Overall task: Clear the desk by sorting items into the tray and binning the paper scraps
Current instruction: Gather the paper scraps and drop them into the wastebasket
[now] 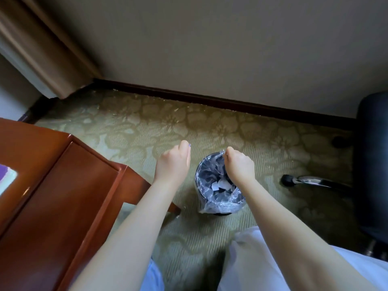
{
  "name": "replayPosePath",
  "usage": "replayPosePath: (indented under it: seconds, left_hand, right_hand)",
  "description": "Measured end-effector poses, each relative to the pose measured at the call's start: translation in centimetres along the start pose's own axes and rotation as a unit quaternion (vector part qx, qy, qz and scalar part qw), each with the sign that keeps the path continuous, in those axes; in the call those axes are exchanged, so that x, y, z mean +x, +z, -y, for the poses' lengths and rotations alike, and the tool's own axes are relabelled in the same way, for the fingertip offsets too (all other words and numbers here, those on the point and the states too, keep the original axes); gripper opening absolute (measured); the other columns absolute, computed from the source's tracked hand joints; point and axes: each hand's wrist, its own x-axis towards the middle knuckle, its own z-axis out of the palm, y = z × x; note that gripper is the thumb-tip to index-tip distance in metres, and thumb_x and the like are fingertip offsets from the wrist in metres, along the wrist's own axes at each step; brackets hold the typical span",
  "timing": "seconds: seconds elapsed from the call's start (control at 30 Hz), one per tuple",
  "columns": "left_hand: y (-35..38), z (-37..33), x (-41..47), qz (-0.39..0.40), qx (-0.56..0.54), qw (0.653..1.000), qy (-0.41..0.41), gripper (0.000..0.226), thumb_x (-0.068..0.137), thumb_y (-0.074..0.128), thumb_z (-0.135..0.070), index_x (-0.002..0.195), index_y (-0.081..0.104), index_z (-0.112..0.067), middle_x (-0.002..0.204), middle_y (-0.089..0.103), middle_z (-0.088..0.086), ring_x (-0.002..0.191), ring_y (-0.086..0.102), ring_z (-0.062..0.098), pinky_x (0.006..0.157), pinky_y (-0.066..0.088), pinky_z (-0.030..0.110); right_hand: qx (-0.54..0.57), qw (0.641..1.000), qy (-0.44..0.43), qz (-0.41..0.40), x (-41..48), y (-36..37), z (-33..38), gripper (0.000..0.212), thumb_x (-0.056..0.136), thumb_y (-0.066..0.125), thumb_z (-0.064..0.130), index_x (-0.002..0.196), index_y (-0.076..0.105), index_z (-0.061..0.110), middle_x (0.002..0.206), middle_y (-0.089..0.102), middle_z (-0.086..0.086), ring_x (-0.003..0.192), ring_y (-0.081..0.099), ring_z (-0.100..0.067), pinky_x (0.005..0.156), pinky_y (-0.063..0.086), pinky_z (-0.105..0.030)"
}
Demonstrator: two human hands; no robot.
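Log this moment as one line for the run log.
stage: binning scraps | left hand: curled, over carpet, hold unclear | right hand: pinches bin liner rim | paper scraps: inside liner

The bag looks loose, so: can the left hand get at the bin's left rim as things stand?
Probably yes. The left hand hangs just left of the bin, nothing between them; the desk lies further left, and the right hand is at the far rim.
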Motion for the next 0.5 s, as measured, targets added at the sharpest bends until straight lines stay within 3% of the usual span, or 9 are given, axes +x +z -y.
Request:
replayPosePath:
  seconds: [0.1, 0.17, 0.3, 0.5]
  left_hand:
    - [1.4, 0.2, 0.4, 0.011, -0.013, 1.000, 0.003, 0.024, 0.083, 0.066, -0.006, 0.066, 0.050, -0.007, 0.048, 0.028, -0.005, 0.035, 0.023, 0.012, 0.040, 0.000, 0.008]
    - [2.1, 0.3, 0.5, 0.007, -0.014, 1.000, 0.004, 0.024, 0.083, 0.065, -0.007, 0.065, 0.050, -0.008, 0.048, 0.028, -0.006, 0.035, 0.022, 0.011, 0.040, 0.000, 0.008]
    - [3.1, 0.6, 0.9, -0.004, -0.021, 1.000, 0.006, 0.024, 0.085, 0.064, -0.008, 0.066, 0.049, -0.008, 0.048, 0.030, -0.005, 0.034, 0.025, 0.012, 0.037, 0.004, 0.009]
    - [4.5, 0.1, 1.9, -0.001, -0.044, 0.999, 0.016, 0.025, 0.084, 0.065, -0.007, 0.064, 0.050, -0.007, 0.048, 0.030, -0.005, 0.034, 0.026, 0.013, 0.038, 0.002, 0.010]
  right_hand:
    - [-0.010, 0.999, 0.004, 0.034, 1.0, 2.5, -0.1, 0.009, 0.097, 0.037, 0.014, 0.092, 0.043, 0.010, 0.092, 0.060, -0.011, 0.070, 0.055, -0.032, 0.054, 0.032, -0.030]
    - [-0.011, 0.998, 0.013, 0.065, 1.3, 4.0, -0.4, 0.019, 0.098, 0.037, 0.023, 0.106, 0.048, 0.008, 0.104, 0.059, -0.012, 0.085, 0.059, -0.033, 0.058, 0.037, -0.032]
    - [-0.036, 0.989, 0.023, 0.142, 1.5, 5.5, -1.4, 0.036, 0.098, 0.040, 0.034, 0.127, 0.045, 0.014, 0.123, 0.055, -0.010, 0.110, 0.051, -0.032, 0.081, 0.045, -0.040]
    - [0.005, 0.991, 0.023, 0.134, 1.4, 3.9, -2.2, 0.045, 0.097, 0.042, 0.034, 0.138, 0.038, 0.016, 0.133, 0.052, -0.004, 0.121, 0.046, -0.028, 0.088, 0.045, -0.039]
